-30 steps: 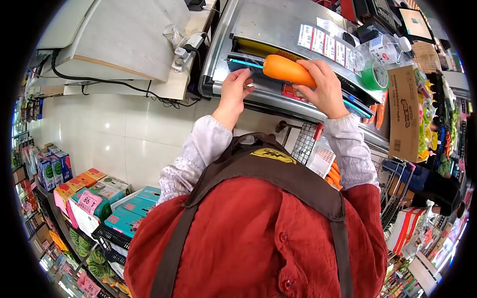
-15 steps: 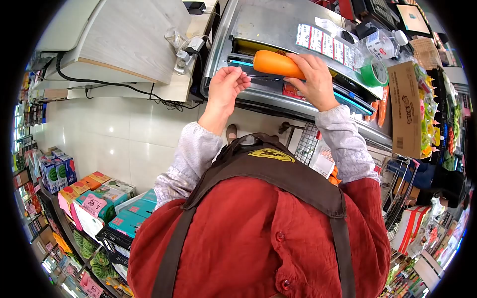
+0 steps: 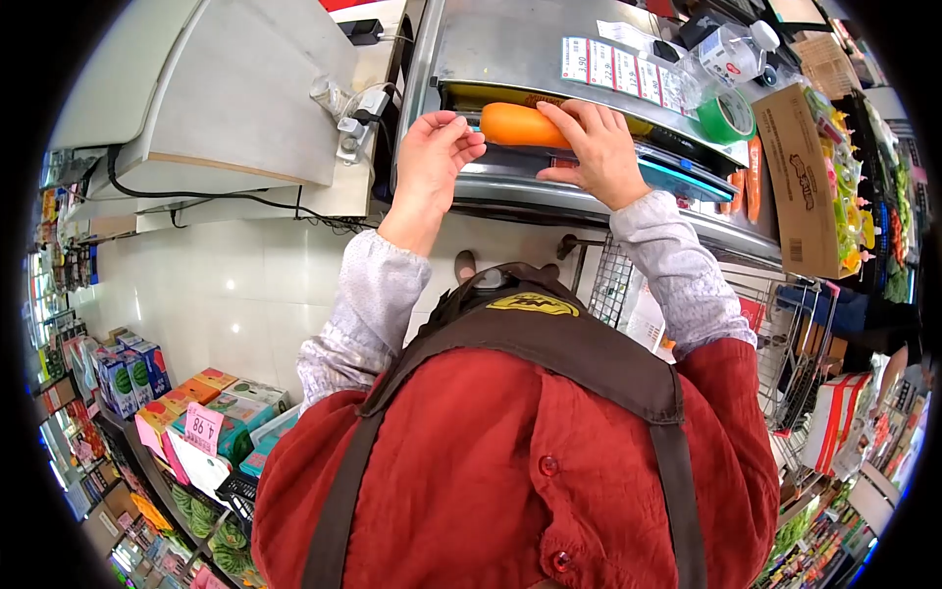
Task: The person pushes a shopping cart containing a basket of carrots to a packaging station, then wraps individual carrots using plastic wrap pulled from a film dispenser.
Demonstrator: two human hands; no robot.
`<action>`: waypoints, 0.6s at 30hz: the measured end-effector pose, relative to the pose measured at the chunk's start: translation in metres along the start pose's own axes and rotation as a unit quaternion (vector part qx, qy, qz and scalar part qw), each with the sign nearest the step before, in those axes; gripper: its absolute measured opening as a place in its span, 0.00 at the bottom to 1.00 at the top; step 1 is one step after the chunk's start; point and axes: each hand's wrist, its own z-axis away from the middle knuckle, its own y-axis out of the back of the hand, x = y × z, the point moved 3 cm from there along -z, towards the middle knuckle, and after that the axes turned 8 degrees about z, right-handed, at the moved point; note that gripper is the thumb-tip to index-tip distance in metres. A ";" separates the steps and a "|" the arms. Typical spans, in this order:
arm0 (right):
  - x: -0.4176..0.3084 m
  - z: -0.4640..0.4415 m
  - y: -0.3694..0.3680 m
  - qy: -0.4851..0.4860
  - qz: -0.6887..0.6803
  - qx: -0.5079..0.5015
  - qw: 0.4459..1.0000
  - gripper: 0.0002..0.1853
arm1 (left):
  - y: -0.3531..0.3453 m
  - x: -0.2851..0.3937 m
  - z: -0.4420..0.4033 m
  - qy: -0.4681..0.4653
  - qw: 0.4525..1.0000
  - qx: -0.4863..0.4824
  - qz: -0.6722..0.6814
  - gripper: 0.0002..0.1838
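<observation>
A thick orange carrot (image 3: 525,126) lies across the slot of a metal wrapping counter (image 3: 510,49). My right hand (image 3: 596,147) grips its right end, thumb below and fingers over the top. Close to the carrot's left end is my left hand (image 3: 439,157), its thumb and fingertips pinched together. Whatever sits in that pinch is too small or too clear to make out. Several more carrots (image 3: 754,182) lie at the counter's right side.
A strip of price labels (image 3: 628,74), green tape (image 3: 727,116) and a plastic bottle (image 3: 736,54) rest on the counter. A cardboard box (image 3: 797,182) stands at right. Below it is a shopping cart (image 3: 775,344). A pale cabinet (image 3: 245,98) with cables is at left.
The carrot and my right hand have shifted slightly left, bringing the carrot's left end closer to my pinched left hand. The whole view has shifted slightly too.
</observation>
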 end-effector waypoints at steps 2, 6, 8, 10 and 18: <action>-0.002 0.003 0.001 -0.035 0.073 0.016 0.997 0.41 | -0.001 0.002 0.000 -0.004 1.000 -0.001 -0.001 0.07; -0.002 0.008 -0.009 -0.063 0.082 0.011 0.995 0.40 | -0.007 0.014 -0.004 -0.053 0.998 -0.027 0.008 0.08; -0.002 0.010 -0.011 -0.046 0.058 -0.007 0.997 0.39 | -0.013 0.029 -0.004 -0.159 0.986 -0.054 0.009 0.08; -0.003 0.011 -0.012 -0.036 0.055 -0.014 0.998 0.39 | -0.015 0.032 -0.002 -0.185 0.980 -0.071 -0.009 0.09; 0.003 0.006 -0.010 -0.021 0.043 0.001 0.999 0.33 | -0.005 0.015 0.027 -0.475 0.710 -0.144 -0.499 0.32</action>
